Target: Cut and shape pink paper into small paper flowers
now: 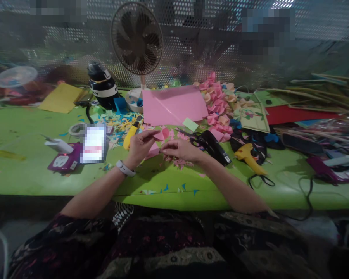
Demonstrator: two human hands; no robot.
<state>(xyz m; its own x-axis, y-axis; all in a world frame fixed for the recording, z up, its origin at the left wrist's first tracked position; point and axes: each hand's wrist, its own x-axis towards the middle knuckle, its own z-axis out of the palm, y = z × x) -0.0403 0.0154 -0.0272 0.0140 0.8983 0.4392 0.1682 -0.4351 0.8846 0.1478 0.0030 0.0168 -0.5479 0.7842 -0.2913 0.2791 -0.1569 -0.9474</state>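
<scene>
Both hands (163, 146) pinching pink paper piece (158, 140)

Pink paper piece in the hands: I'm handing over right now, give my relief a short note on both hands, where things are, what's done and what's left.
Left hand: pinching the small pink paper piece from the left.
Right hand: fingertips on the same piece from the right, above the green table.
Nearby: pink sheet behind the hands, black scissors and yellow glue gun to the right.
Done: a pile of finished paper flowers beyond the sheet.
Left: this piece still looks unfinished.
</scene>
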